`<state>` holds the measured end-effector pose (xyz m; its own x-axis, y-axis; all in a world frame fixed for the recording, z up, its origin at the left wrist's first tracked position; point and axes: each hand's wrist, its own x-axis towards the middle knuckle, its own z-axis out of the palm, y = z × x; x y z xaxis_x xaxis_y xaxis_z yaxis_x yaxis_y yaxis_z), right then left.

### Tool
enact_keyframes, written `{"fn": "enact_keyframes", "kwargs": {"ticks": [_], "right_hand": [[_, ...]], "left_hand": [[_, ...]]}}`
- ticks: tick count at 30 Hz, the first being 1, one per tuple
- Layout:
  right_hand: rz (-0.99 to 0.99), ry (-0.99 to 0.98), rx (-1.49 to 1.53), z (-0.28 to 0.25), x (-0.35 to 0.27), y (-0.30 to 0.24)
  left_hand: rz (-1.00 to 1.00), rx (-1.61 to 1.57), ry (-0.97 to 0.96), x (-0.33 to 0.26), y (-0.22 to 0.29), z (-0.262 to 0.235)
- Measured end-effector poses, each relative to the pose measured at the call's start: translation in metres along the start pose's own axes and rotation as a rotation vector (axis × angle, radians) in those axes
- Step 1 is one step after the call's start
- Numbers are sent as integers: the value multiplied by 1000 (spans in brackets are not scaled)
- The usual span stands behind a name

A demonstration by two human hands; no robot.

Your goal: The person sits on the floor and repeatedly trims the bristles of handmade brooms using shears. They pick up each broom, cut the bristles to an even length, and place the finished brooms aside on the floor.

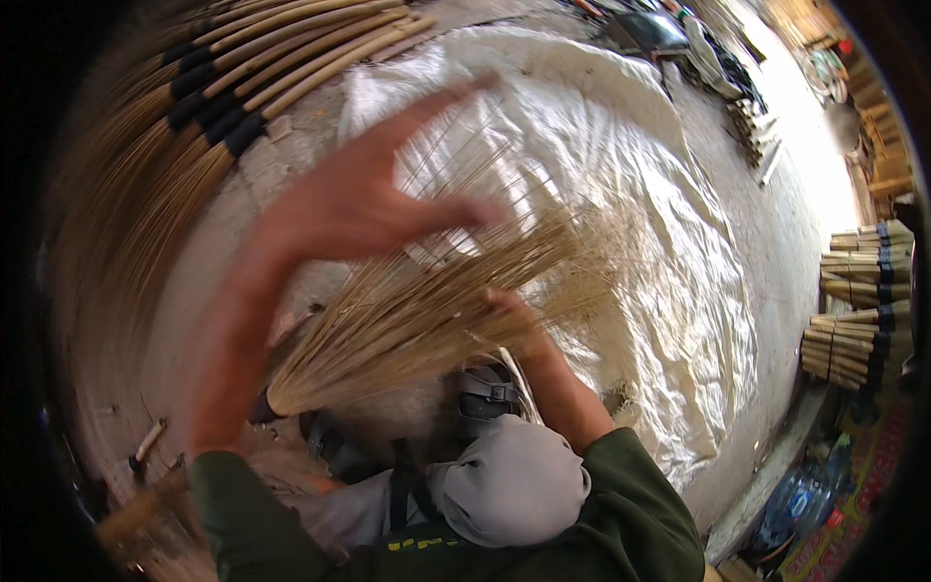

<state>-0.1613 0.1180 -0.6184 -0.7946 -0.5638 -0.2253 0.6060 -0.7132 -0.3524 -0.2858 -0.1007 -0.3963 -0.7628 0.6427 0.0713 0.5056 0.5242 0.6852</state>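
Observation:
A loose bundle of pale straw stalks (427, 310) fans out over my knees, its cut ends pointing to the lower left. My right hand (514, 315) is closed around the bundle near its middle. My left hand (388, 184) is raised above the stalks, blurred by motion, fingers spread and holding nothing; a few thin stalks rise past its fingertips. My sleeves are dark green, my trousers grey, and a sandalled foot (485, 393) shows below the bundle.
A wrinkled white plastic sheet (669, 252) covers the ground ahead. Finished brooms with black bindings (208, 102) lie fanned at the upper left. More bound brooms (858, 301) are stacked at the right. Plastic bottles (800, 500) sit at the lower right.

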Motion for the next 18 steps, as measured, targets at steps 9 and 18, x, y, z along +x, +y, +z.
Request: {"fn": "enact_keyframes", "kwargs": {"ticks": [9, 18], "right_hand": [[-42, -64, -40, 48, 95, -22], [12, -256, -281, 169, 142, -92]], "left_hand": [[-1401, 334, -118, -496, -160, -60], [-1357, 722, 380, -574, -189, 38]]}}
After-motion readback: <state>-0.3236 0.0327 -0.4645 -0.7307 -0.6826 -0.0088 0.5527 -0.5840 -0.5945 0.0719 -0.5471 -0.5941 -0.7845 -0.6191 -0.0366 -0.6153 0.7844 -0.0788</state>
